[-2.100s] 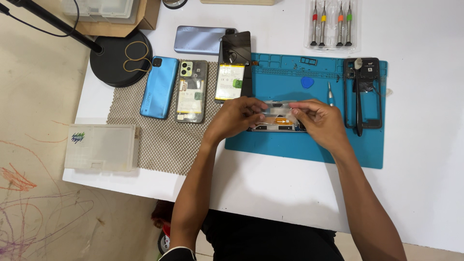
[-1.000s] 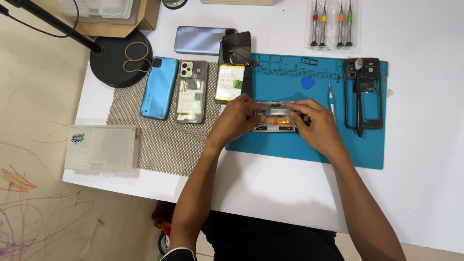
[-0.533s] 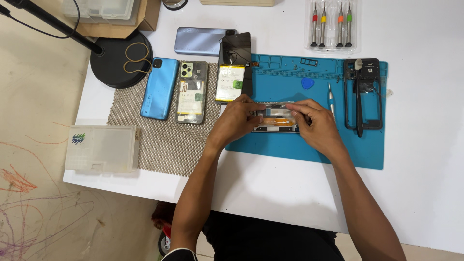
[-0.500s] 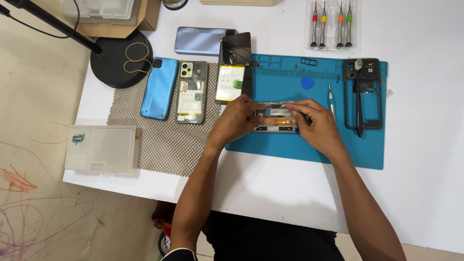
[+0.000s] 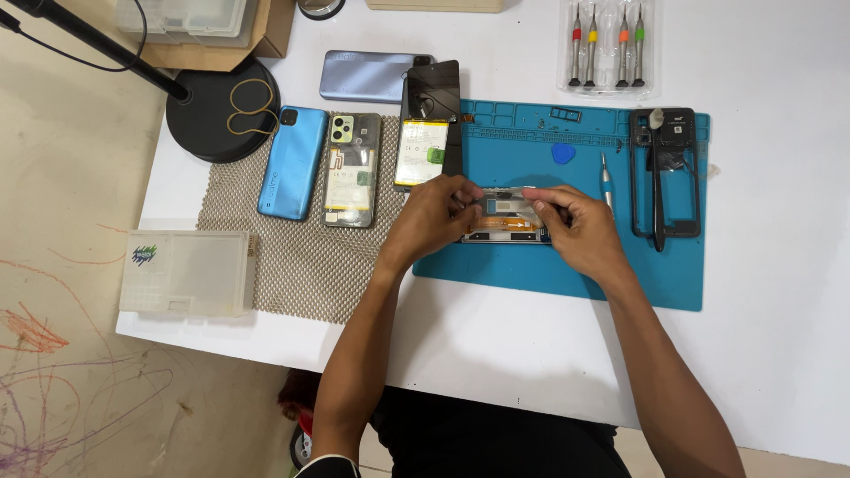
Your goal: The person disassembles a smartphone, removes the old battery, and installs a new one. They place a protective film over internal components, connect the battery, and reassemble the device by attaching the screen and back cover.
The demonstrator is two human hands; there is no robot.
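An opened phone body (image 5: 505, 217) lies on the blue repair mat (image 5: 567, 265), its inner parts and an orange flex strip showing. My left hand (image 5: 434, 217) grips its left end with curled fingers. From the other side my right hand (image 5: 575, 226) covers the right end, thumb and fingers pinching along the top edge. Most of the phone is hidden beneath both hands.
Left of the mat on a mesh pad (image 5: 301, 257) lie a blue phone (image 5: 292, 162), an open phone (image 5: 352, 168), a battery (image 5: 421, 152). A black frame (image 5: 668, 168), a screwdriver (image 5: 606, 177), a screwdriver set (image 5: 606, 44), a plastic box (image 5: 186, 274) and a lamp base (image 5: 221, 119) surround them.
Both hands have shifted slightly on the opened phone; it was lifted a little off the mat earlier and now sits lower under the fingers.
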